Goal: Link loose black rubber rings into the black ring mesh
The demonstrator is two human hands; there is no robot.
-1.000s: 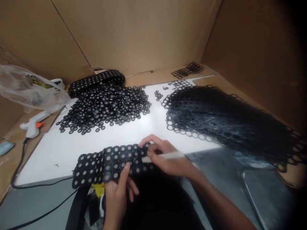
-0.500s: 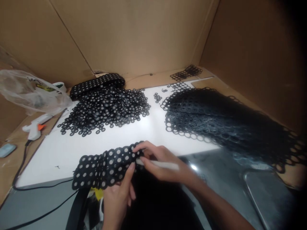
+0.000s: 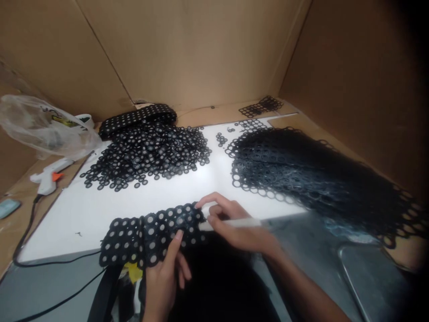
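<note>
**Black dotted strip (image 3: 162, 226) held at front of worktop (image 3: 187, 188)**

Head view: We see the left hand (image 3: 162, 277) gripping the black dotted strip, thumb on its upper face, at the near edge of the white worktop. We note the right hand's (image 3: 231, 223) fingers closed around a white pen-shaped tool (image 3: 246, 222), tip at the strip's right end. Behind, we find heaped round black pieces (image 3: 147, 152) and, rightward, piled ring mesh (image 3: 301, 174) (a glue gun (image 3: 48, 181) lies at left).

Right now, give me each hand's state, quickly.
Left hand: closed, holding the black dotted strip.
Right hand: closed, holding a white pen-like tool.
</note>
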